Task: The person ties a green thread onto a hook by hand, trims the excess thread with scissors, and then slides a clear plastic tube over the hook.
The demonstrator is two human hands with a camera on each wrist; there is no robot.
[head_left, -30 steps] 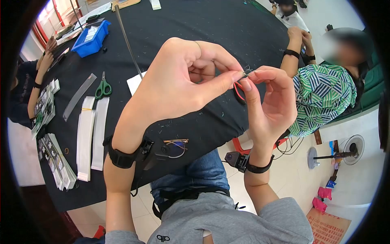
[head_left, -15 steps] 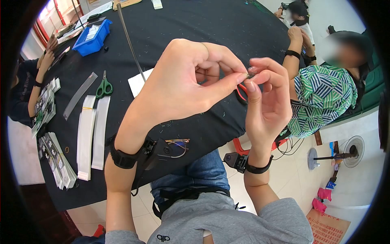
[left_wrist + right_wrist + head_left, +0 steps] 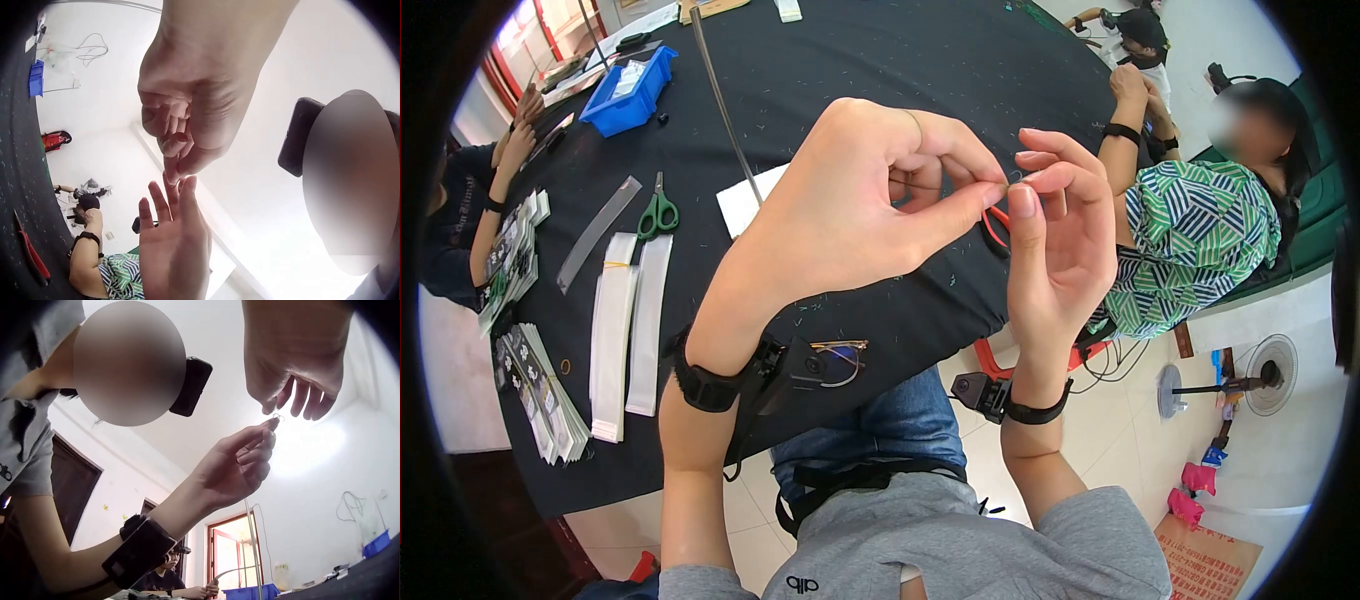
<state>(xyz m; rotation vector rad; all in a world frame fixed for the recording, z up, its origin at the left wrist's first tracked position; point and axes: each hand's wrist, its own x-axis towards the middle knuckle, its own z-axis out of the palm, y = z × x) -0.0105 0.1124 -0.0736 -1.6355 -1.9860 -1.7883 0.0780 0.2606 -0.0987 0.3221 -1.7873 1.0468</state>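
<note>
My left hand (image 3: 840, 210) pinches a small piece of thin looped wire (image 3: 279, 417) between thumb and forefinger, its other fingers curled in. From the right, my right hand (image 3: 1065, 235) meets it, with thumb and forefinger tips close together at the wire and the remaining fingers spread loosely. In the left wrist view, the fingertips of both hands come together and mostly cover the wire. Both hands are raised above the black-covered table (image 3: 880, 320). Red-handled pliers (image 3: 997, 228) lie on the cloth behind the fingertips.
Green scissors (image 3: 657, 212), pale strips (image 3: 612, 350) and stacked printed cards (image 3: 545, 400) lie at left. A blue bin (image 3: 630, 100) stands further back. A thin metal rod (image 3: 725, 110) rises behind my left hand. Glasses (image 3: 837, 360) rest near the edge. Other people sit around the table.
My right hand's fingers were closed together at the wire, then loosened and spread, and its thumb and forefinger are now back near the wire. The left hand keeps its pinch, shifted slightly right.
</note>
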